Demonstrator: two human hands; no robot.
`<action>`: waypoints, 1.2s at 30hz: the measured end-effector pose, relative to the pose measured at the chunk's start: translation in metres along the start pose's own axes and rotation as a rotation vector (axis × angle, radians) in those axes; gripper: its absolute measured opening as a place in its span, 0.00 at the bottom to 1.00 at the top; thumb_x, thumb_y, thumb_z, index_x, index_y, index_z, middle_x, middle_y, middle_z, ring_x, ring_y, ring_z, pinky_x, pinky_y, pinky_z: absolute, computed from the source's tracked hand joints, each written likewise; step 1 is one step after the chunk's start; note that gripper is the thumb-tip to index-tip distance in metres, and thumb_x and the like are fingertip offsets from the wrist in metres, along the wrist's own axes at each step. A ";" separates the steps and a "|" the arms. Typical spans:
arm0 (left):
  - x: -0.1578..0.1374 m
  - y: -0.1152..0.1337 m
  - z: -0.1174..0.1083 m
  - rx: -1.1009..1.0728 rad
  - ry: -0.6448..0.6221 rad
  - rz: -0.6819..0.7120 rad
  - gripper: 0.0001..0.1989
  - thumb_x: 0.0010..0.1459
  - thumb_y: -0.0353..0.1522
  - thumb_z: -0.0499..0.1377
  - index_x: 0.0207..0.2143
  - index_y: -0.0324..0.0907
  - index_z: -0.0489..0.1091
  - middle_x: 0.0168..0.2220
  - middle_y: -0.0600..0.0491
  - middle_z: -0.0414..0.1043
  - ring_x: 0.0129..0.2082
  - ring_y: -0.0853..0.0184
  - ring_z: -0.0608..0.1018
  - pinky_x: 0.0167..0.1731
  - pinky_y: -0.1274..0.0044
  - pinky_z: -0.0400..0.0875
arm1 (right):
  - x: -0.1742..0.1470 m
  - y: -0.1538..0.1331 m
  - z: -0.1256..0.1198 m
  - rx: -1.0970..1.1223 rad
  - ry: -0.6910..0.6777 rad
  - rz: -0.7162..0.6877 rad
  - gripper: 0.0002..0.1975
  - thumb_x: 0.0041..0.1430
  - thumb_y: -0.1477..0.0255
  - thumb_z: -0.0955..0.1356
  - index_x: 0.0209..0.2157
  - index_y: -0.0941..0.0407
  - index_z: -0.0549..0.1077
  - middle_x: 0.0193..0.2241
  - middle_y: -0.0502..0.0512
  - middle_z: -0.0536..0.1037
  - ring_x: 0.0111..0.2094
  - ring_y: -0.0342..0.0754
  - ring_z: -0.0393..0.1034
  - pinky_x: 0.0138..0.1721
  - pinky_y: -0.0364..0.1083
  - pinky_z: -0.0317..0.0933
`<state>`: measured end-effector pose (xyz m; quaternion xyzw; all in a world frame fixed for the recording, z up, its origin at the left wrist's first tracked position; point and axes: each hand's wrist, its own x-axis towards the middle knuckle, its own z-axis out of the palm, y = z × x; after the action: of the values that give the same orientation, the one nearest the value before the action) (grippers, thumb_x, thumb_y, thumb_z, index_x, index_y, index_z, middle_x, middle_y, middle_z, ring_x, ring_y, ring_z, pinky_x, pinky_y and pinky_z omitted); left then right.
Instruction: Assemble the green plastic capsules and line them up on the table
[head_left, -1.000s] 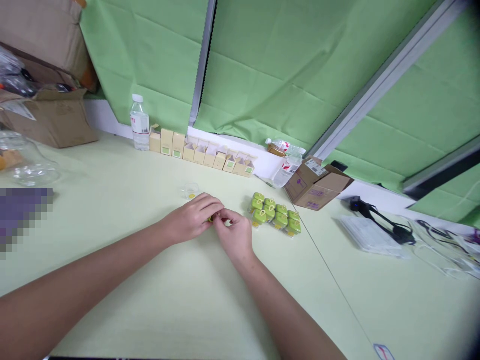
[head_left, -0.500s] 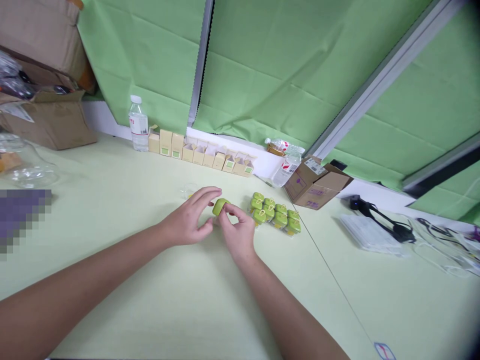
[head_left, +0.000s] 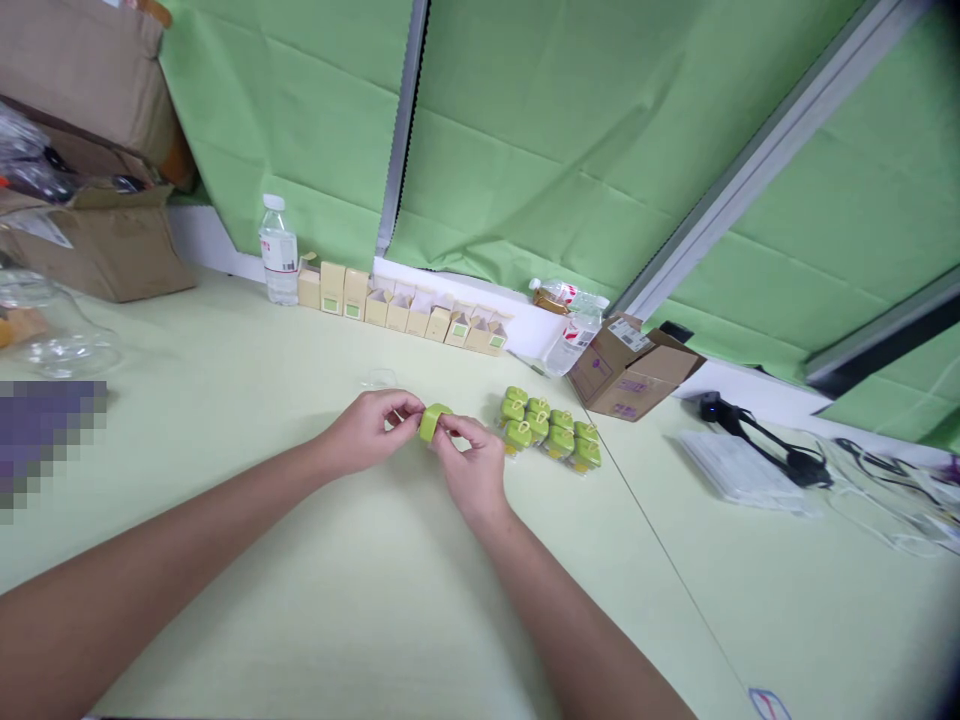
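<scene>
Between my two hands, above the table, is a small green lid (head_left: pixel 433 421) with rounded corners. My right hand (head_left: pixel 474 462) pinches its right side between thumb and fingers. On its left side, the thumb and fingertips of my left hand (head_left: pixel 372 430) are closed at the lid's edge. Just beyond my left hand lies a small clear plastic container (head_left: pixel 379 379), partly hidden by the hand. To the right of my right hand stands a cluster of several small clear containers with green lids (head_left: pixel 561 440), each with a yellowish loop on top.
Along the wall runs a row of small beige boxes (head_left: pixel 397 311), several open at the top. An upright water bottle (head_left: pixel 278 250) flanks them, with two bottles lying at right. Cardboard boxes (head_left: pixel 630 372) stand right and left. A black headset-like device (head_left: pixel 772 440) and cables lie far right.
My left hand has gone from spread fingers beside the green lid to a pinch at its left edge. The lid and right hand have shifted slightly left.
</scene>
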<state>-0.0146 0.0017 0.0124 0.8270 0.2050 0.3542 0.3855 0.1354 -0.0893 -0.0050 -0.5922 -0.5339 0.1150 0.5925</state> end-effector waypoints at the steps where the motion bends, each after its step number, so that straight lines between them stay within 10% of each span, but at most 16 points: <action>1: 0.000 0.000 0.000 0.010 -0.004 -0.010 0.08 0.61 0.33 0.53 0.33 0.41 0.71 0.33 0.54 0.74 0.32 0.69 0.75 0.34 0.77 0.70 | 0.000 0.000 0.000 -0.002 -0.006 -0.002 0.07 0.55 0.71 0.69 0.33 0.52 0.82 0.32 0.51 0.82 0.35 0.49 0.76 0.40 0.48 0.70; 21: -0.001 -0.003 0.002 0.102 0.002 -0.066 0.02 0.60 0.29 0.49 0.33 0.44 0.58 0.27 0.59 0.62 0.24 0.71 0.63 0.25 0.78 0.58 | -0.002 -0.005 0.000 -0.079 -0.054 -0.110 0.08 0.59 0.71 0.68 0.38 0.51 0.80 0.36 0.50 0.82 0.38 0.50 0.76 0.44 0.49 0.70; 36: 0.003 -0.017 0.013 -0.232 0.038 -0.116 0.10 0.64 0.38 0.53 0.40 0.42 0.69 0.38 0.51 0.73 0.36 0.66 0.75 0.37 0.73 0.72 | 0.001 -0.008 -0.003 -0.163 -0.011 -0.171 0.10 0.58 0.74 0.70 0.40 0.49 0.81 0.37 0.50 0.83 0.38 0.49 0.78 0.42 0.48 0.70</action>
<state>-0.0039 0.0077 -0.0058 0.7567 0.2175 0.3684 0.4944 0.1341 -0.0924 0.0024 -0.5900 -0.5932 0.0235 0.5473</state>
